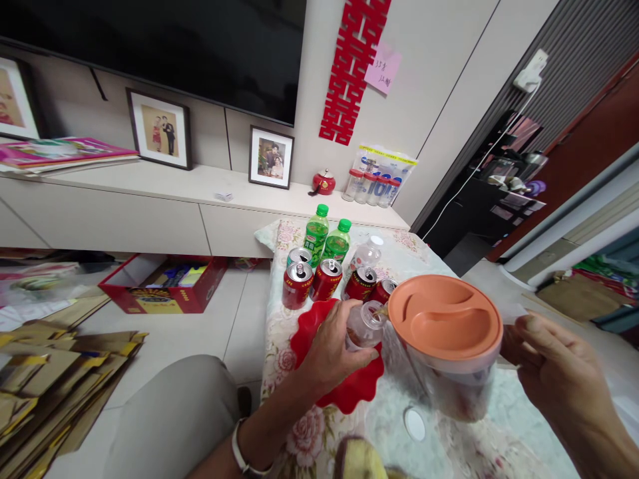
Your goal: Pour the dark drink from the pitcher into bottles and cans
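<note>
My left hand (333, 352) is wrapped round a small clear bottle (364, 324), held over a red scalloped plate (305, 332). My right hand (559, 372) grips the handle of a clear pitcher with an orange lid (444, 318), tilted toward the bottle. A thin brown stream runs from the pitcher's spout into the bottle's mouth. A white bottle cap (414, 424) lies on the table below the pitcher.
Red cans (297, 285), two green bottles (316, 233) and a clear bottle (368, 253) stand at the far end of the floral-clothed table (294, 439). A low cabinet (150, 206) with framed photos lies behind. A red box (164, 283) and stacked cardboard (44, 392) sit on the floor left.
</note>
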Demonstrator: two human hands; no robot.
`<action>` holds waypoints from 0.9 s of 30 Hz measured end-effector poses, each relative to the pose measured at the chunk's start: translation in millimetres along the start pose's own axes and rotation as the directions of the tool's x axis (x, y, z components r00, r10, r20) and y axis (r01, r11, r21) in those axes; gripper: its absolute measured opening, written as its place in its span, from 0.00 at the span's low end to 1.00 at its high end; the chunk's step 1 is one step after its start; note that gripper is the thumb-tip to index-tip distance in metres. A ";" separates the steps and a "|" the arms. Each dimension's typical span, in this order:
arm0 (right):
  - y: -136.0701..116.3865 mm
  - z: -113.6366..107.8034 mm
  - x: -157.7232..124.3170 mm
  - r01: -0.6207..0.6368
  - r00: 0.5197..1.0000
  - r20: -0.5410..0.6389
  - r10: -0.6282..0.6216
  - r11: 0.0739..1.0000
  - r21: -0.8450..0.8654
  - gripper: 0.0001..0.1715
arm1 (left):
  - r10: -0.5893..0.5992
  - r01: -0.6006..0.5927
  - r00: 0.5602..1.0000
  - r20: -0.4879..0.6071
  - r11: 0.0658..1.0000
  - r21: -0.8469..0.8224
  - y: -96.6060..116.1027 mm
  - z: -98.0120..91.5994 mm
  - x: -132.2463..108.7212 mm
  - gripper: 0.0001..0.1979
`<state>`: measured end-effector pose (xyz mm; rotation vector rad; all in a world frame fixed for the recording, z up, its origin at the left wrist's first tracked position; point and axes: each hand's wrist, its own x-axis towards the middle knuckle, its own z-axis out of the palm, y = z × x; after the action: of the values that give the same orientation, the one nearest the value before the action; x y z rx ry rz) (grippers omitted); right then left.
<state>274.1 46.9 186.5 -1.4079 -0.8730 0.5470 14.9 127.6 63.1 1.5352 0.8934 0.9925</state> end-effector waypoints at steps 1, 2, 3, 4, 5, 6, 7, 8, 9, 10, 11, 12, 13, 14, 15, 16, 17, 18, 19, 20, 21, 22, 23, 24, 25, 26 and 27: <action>0.0 0.0 -0.1 -0.011 1.000 -0.006 0.011 1.000 -0.006 0.33 | -0.005 0.005 1.000 0.004 1.000 0.000 -0.2 0.3 0.1 0.34; 0.0 -0.2 -0.2 -0.025 1.000 -0.015 0.025 1.000 -0.012 0.33 | -0.010 0.010 1.000 0.008 1.000 0.003 -0.5 0.5 0.3 0.34; 0.0 -0.4 -0.2 -0.036 0.999 -0.023 0.036 0.999 -0.016 0.33 | -0.013 0.013 1.000 0.009 1.000 0.007 -0.7 0.7 0.3 0.34; 0.0 -0.7 -0.3 -0.040 0.999 -0.026 0.039 0.999 -0.017 0.33 | -0.016 0.016 1.000 0.010 1.000 0.010 -1.0 0.8 0.3 0.34; -0.1 -1.0 -0.3 -0.038 0.999 -0.029 0.037 0.999 -0.019 0.34 | -0.015 0.015 1.000 0.010 1.000 0.014 -1.1 0.9 0.2 0.34; -0.2 -1.3 -0.4 -0.035 0.999 -0.033 0.035 0.999 -0.022 0.34 | -0.012 0.011 1.000 0.008 1.000 0.016 -1.0 0.9 0.0 0.34; -0.3 -1.5 -0.6 -0.035 0.999 -0.034 0.034 0.999 -0.025 0.34 | -0.007 0.007 1.000 0.005 1.000 0.015 -0.9 0.7 -0.3 0.33; -0.5 -1.7 -0.7 -0.033 0.999 -0.039 0.032 0.999 -0.027 0.35 | -0.002 0.002 1.000 0.000 1.000 0.015 -0.6 0.6 -0.5 0.33; -0.7 -1.9 -0.9 -0.035 0.999 -0.041 0.034 0.999 -0.027 0.35 | 0.001 -0.001 1.000 -0.003 1.000 0.016 -0.3 0.4 -0.7 0.33; -0.9 -2.1 -1.1 -0.039 0.998 -0.046 0.038 0.999 -0.028 0.34 | 0.001 -0.001 1.000 -0.007 1.000 0.020 -0.1 0.2 -0.9 0.33; -1.2 -2.2 -1.3 -0.044 0.998 -0.053 0.042 0.999 -0.028 0.34 | 0.001 0.000 1.000 -0.010 1.000 0.027 0.1 0.1 -0.8 0.33; -1.4 -2.3 -1.4 -0.050 0.997 -0.061 0.048 0.998 -0.027 0.34 | -0.001 0.001 1.000 -0.011 0.999 0.033 0.1 0.0 -0.7 0.33; -1.6 -2.3 -1.5 -0.051 0.996 -0.069 0.049 0.998 -0.025 0.34 | 0.000 0.001 1.000 -0.010 0.999 0.037 -0.1 0.0 -0.4 0.33; -1.7 -2.2 -1.4 -0.050 0.996 -0.075 0.048 0.998 -0.023 0.34 | 0.000 0.000 1.000 -0.008 0.999 0.038 -0.3 -0.1 -0.1 0.33; -1.8 -1.9 -1.1 -0.050 0.996 -0.073 0.048 0.999 -0.023 0.34 | 0.000 0.000 1.000 -0.005 0.999 0.038 -0.5 -0.2 0.2 0.33; -1.8 -1.6 -0.8 -0.048 0.997 -0.068 0.046 0.999 -0.026 0.34 | -0.003 0.003 1.000 -0.001 0.999 0.039 -0.7 -0.3 0.5 0.33; -1.8 -1.2 -0.4 -0.047 0.997 -0.060 0.045 0.998 -0.030 0.34 | -0.008 0.008 1.000 0.001 0.999 0.040 -0.7 -0.4 0.6 0.33; -1.7 -0.8 0.0 -0.045 0.998 -0.053 0.043 0.998 -0.036 0.34 | -0.014 0.014 1.000 0.003 0.999 0.041 -0.6 -0.5 0.6 0.33; -1.6 -0.4 0.3 -0.041 0.998 -0.047 0.039 0.998 -0.040 0.35 | -0.019 0.019 1.000 0.006 0.999 0.043 -0.3 -0.6 0.5 0.34; -1.5 -0.2 0.4 -0.036 0.999 -0.042 0.034 0.998 -0.042 0.35 | -0.019 0.019 1.000 0.006 0.999 0.044 0.1 -0.7 0.3 0.33; -1.6 0.0 0.4 -0.028 0.999 -0.037 0.026 0.999 -0.043 0.35 | -0.016 0.015 1.000 0.004 0.999 0.042 0.5 -0.7 0.0 0.33; -1.8 0.0 0.2 -0.021 0.999 -0.028 0.019 0.999 -0.043 0.35 | -0.010 0.010 1.000 0.004 0.999 0.036 1.0 -0.7 -0.3 0.33; -2.1 0.1 -0.1 -0.014 1.000 -0.018 0.013 0.999 -0.043 0.35 | -0.004 0.004 1.000 0.005 1.000 0.028 1.5 -0.6 -0.7 0.33; -2.7 0.3 -0.6 -0.008 1.000 -0.010 0.007 0.999 -0.042 0.35 | 0.001 -0.001 1.000 0.004 1.000 0.017 1.9 -0.5 -1.0 0.32; -3.3 0.6 -1.2 -0.004 1.000 -0.005 0.004 0.999 -0.043 0.35 | 0.005 -0.005 1.000 0.002 1.000 0.007 2.1 -0.4 -1.3 0.32; -4.1 1.0 -1.7 -0.003 1.000 -0.009 0.003 0.999 -0.043 0.35 | 0.007 -0.007 1.000 0.000 1.000 -0.002 2.2 -0.4 -1.5 0.32; -4.8 1.5 -2.2 -0.004 1.000 -0.019 0.003 0.999 -0.042 0.35 | 0.009 -0.009 1.000 -0.005 1.000 -0.006 2.2 -0.4 -1.7 0.32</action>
<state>270.8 45.6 190.6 -1.4509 -0.8717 0.5202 14.0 125.8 65.1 1.5335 0.8871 1.0056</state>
